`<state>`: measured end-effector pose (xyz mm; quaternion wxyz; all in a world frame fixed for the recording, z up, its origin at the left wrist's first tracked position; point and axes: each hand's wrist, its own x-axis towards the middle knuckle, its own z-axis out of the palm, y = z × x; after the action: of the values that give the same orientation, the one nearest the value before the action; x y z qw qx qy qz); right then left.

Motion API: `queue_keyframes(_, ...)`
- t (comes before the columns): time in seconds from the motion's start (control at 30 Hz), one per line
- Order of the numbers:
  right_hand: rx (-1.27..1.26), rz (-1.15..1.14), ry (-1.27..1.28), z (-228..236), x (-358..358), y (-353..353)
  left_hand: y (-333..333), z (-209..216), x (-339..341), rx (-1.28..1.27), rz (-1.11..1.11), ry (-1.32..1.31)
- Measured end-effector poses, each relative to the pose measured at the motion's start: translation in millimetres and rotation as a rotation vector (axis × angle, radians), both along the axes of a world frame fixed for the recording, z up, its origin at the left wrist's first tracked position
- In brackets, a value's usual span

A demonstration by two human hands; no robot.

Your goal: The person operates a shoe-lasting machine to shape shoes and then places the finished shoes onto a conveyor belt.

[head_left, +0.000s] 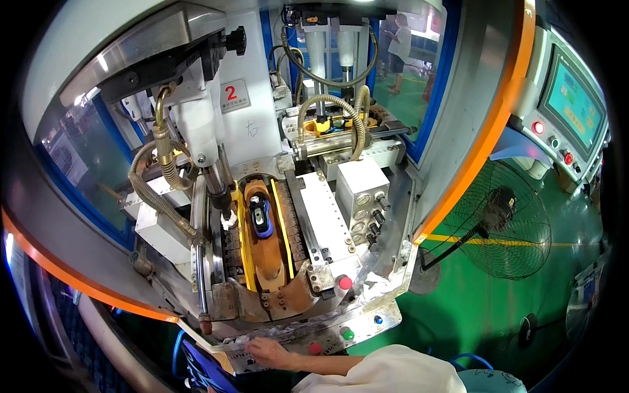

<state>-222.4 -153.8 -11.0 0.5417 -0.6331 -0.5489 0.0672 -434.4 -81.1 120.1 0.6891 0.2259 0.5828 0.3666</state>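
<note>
My right hand reaches in from the lower right and rests over the front control panel of the machine. Its fingers are loosely bent and apart, and I make out nothing held in them. Close by on that panel is a red button, followed by a green button and a blue one. Behind the hand, a brown shoe sole mould lies between yellow side strips. A black and blue piece sits at its far end. My left hand does not show.
Hoses and a metal press rod hang over the mould. A white block with knobs stands right of it. White scraps litter the ledge by a red knob. Right are a floor fan and a screen panel; a person stands far behind.
</note>
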Motion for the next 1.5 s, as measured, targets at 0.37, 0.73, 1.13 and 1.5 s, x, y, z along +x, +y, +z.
queue_keyframes(0.37, -0.278, 0.127, -0.081, -91.9, -36.4, 12.0, -38.3, 39.5, 26.6, -0.024, 0.092, -0.069)
queue_keyframes(0.73, 0.461, -0.352, 0.124, 221.6, 203.2, 48.0, -47.5, 62.8, 34.3, 0.026, 0.13, 0.1)
queue_keyframes(1.13, 0.451, -0.594, 0.074, 317.7, 377.7, 158.9, -93.8, 10.1, -30.0, 0.361, -0.165, 0.383)
queue_keyframes(1.5, 0.188, -0.584, 0.009, 303.3, 356.2, 201.0, -167.9, -7.2, -85.1, 0.035, 0.426, -0.217)
